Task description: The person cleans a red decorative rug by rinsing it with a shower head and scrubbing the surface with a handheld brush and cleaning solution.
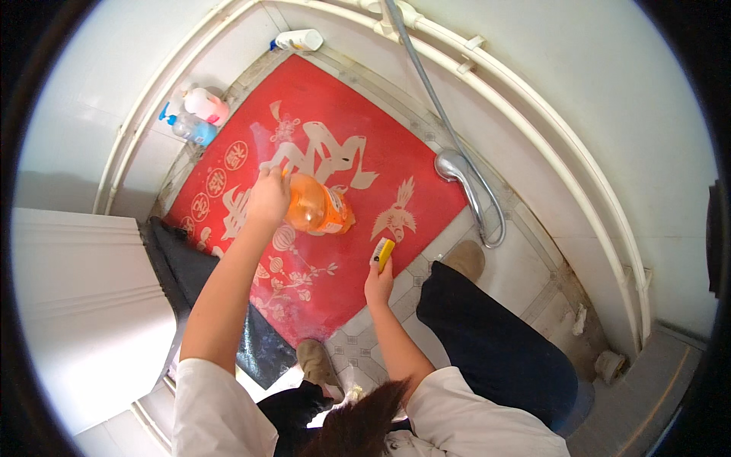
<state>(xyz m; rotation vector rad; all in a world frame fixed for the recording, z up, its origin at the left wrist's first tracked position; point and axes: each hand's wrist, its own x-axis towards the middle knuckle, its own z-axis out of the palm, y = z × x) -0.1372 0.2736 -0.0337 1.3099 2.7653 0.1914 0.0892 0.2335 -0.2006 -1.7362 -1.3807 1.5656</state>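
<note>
My left hand point(270, 194) grips the neck end of a large orange plastic bottle point(317, 207), which tilts with its base to the lower right above a red floor mat point(348, 103). My fingers hide the bottle's cap area. In my right hand point(379, 285) is a small scrubbing brush point(384, 252) with a yellow back and pale bristles, held over the mat's lower right part. The mat carries cream-coloured printed characters, lanterns, blossoms and a fish.
A chrome shower head point(457, 171) with a grey hose point(420, 68) lies at the mat's right edge. Along the left wall stand a blue pump bottle point(194, 130) and a pink-and-white bottle point(207, 106). A white bottle point(300, 40) lies in the far corner. Pale pipes point(531, 123) follow the walls.
</note>
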